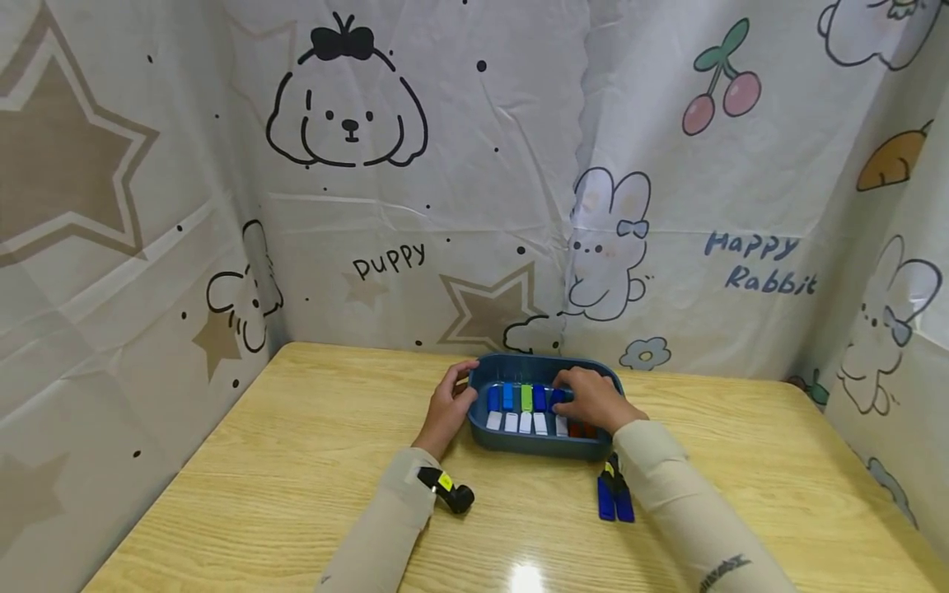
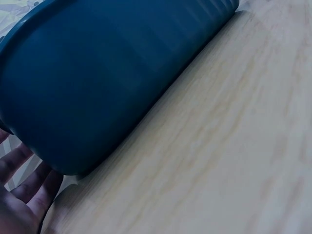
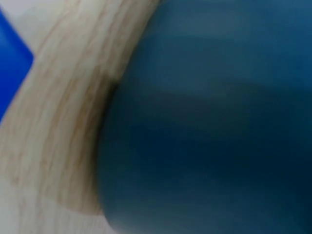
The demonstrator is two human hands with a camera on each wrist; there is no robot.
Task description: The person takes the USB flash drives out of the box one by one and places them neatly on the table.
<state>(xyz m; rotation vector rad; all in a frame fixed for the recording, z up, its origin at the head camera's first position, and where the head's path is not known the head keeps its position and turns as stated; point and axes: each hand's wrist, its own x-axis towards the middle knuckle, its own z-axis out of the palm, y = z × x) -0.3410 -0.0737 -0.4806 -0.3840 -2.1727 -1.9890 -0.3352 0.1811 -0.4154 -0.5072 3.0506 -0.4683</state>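
A dark teal bin [image 1: 541, 445] stands on the table, holding a back row of small blue, light blue and green blocks and a front row of white and red ones. My left hand [image 1: 447, 403] rests against the bin's left end, its fingers extended along the outer wall [image 2: 83, 87]. Over the right end reaches my right hand [image 1: 593, 398]. Its thumb and forefinger pinch a dark blue block [image 1: 558, 397] at the right of the back row. The right wrist view shows mostly the bin's wall [image 3: 204, 122], with that hand out of sight.
Two blue blocks [image 1: 606, 499] lie on the wooden table [image 1: 296, 478] in front of the bin, beside the right wrist. A small black camera [image 1: 452, 494] is strapped to the left wrist. Behind the table hangs a printed curtain [image 1: 474, 165].
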